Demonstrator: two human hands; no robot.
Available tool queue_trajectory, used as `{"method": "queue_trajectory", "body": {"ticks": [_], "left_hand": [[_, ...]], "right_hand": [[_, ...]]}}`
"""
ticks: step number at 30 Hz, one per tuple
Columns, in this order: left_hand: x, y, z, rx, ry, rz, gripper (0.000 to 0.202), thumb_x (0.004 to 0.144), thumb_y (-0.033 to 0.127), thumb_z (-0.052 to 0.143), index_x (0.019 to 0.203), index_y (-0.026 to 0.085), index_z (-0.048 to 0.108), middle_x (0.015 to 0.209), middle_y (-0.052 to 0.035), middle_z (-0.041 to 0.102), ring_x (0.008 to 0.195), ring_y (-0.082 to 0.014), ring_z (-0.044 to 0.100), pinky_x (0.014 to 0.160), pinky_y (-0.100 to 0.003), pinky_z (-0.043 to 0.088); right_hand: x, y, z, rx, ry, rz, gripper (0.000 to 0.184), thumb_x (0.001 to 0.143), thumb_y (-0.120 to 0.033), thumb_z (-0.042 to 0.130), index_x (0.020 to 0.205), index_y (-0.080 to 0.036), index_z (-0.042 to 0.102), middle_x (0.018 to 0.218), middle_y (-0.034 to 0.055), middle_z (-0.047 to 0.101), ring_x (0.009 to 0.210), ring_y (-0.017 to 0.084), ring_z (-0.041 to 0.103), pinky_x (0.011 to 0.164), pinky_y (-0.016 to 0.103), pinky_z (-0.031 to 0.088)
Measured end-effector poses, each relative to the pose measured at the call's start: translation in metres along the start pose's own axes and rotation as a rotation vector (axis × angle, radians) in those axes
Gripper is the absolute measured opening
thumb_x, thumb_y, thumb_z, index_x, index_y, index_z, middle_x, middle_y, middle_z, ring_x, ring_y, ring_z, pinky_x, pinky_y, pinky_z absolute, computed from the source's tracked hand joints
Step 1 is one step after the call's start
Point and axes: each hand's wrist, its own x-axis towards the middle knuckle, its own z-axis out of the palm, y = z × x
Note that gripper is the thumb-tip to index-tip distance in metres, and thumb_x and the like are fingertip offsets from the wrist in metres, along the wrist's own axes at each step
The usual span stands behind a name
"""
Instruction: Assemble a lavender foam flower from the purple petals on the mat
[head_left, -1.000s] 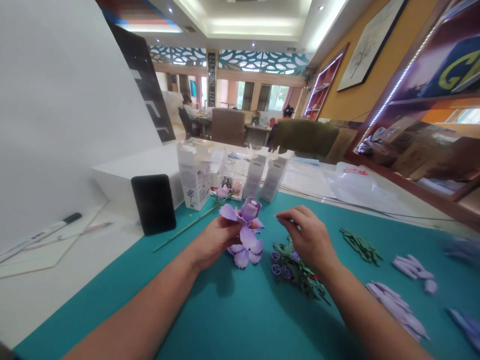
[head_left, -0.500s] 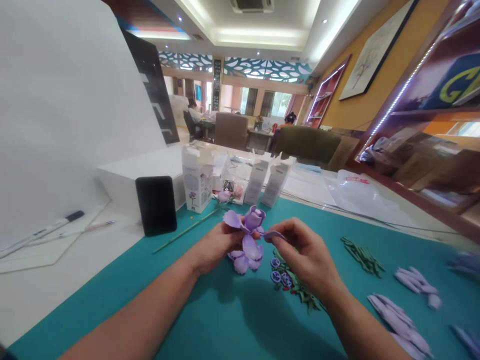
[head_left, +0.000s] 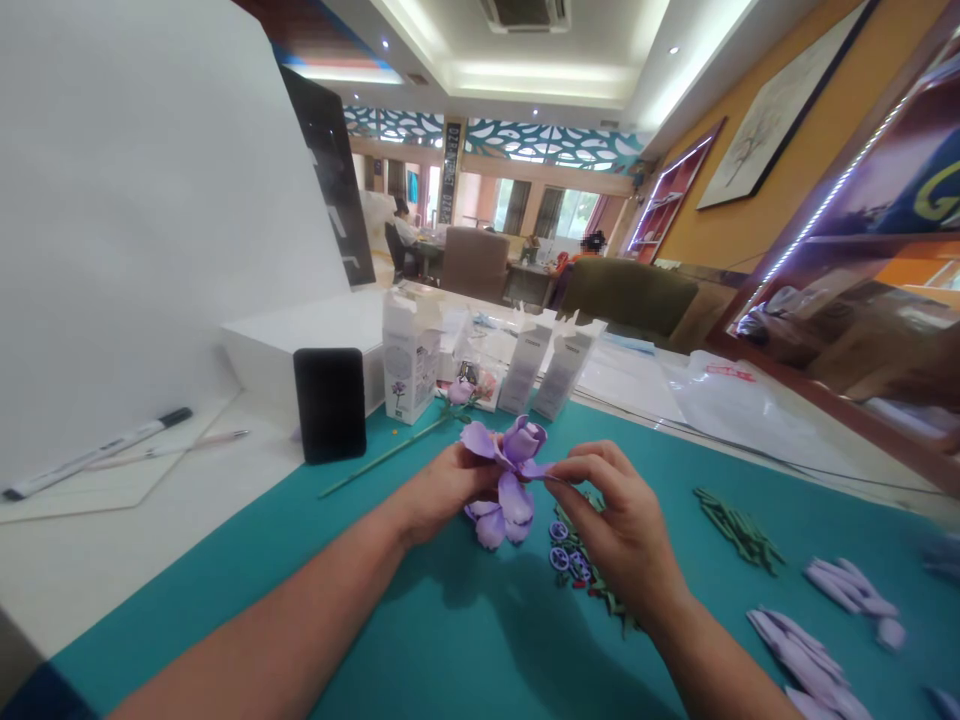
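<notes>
Above the teal mat, my left hand [head_left: 457, 487] is closed around the base of a purple artificial flower [head_left: 516, 505] with broad spread petals and a cupped centre. My right hand [head_left: 619, 510] pinches the outer end of a purple petal [head_left: 536, 470] on the flower's right side; the petal's inner end reaches the flower, but whether it is joined there I cannot tell. Below my right hand lies a pile of small green pieces [head_left: 611, 600] with purple spoked rings [head_left: 559, 557] and a few red bits. My left fingertips are partly hidden behind the petals.
A finished-looking flower on a green stem [head_left: 390, 457] lies behind my left hand. White boxes [head_left: 411, 365] and a black upright panel [head_left: 330, 405] stand at the back. To the right lie green sticks [head_left: 739, 530] and pale purple petals [head_left: 802, 655]. A marker [head_left: 97, 455] is far left.
My right hand has brought the pinched petal in against the flower's right side. My left hand still holds the flower. The whole view has shifted slightly.
</notes>
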Motion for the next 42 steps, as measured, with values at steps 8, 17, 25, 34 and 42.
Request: {"method": "queue_trajectory", "body": {"ticks": [8,17,25,34,42], "left_hand": [[-0.001,-0.001,0.001,0.010,0.009,0.017,0.031,0.068,0.035,0.077,0.095,0.021,0.071,0.082,-0.0070,0.072,0.071,-0.0164,0.063,0.068,-0.027,0.048],[0.002,-0.002,-0.001,0.012,-0.024,0.012,0.040,0.064,0.035,0.080,0.098,0.017,0.069,0.080,-0.0046,0.070,0.071,-0.0148,0.061,0.069,-0.026,0.047],[0.001,-0.002,0.000,0.008,-0.026,-0.005,0.043,0.065,0.037,0.079,0.102,0.016,0.068,0.084,-0.0064,0.070,0.078,-0.0178,0.064,0.078,-0.030,0.047],[0.002,-0.003,0.001,0.068,-0.033,0.013,0.038,0.069,0.034,0.077,0.102,0.016,0.069,0.091,-0.0082,0.071,0.082,-0.0186,0.065,0.079,-0.030,0.047],[0.000,0.002,0.006,0.120,-0.041,0.026,0.038,0.069,0.037,0.076,0.100,0.016,0.069,0.093,-0.0088,0.071,0.084,-0.0197,0.064,0.077,-0.029,0.046]], "right_hand": [[-0.001,0.000,0.001,-0.031,-0.002,-0.024,0.006,0.087,-0.020,0.057,0.083,-0.022,0.061,0.082,0.0027,0.055,0.075,0.015,0.057,0.065,0.026,0.046],[-0.001,-0.002,0.004,-0.019,0.017,-0.008,0.007,0.087,-0.022,0.057,0.082,-0.021,0.063,0.081,0.0032,0.057,0.074,0.016,0.058,0.064,0.027,0.047],[-0.001,-0.001,0.003,-0.037,0.008,-0.023,0.008,0.087,-0.020,0.057,0.082,-0.021,0.063,0.082,0.0031,0.056,0.074,0.015,0.058,0.065,0.026,0.047],[-0.002,0.004,0.003,-0.071,-0.034,-0.041,0.008,0.088,-0.019,0.055,0.084,-0.021,0.062,0.084,0.0033,0.055,0.075,0.015,0.058,0.064,0.025,0.048],[-0.004,0.008,0.003,-0.089,-0.080,-0.053,0.008,0.089,-0.019,0.054,0.086,-0.021,0.061,0.085,0.0034,0.056,0.075,0.015,0.059,0.064,0.024,0.049]]}}
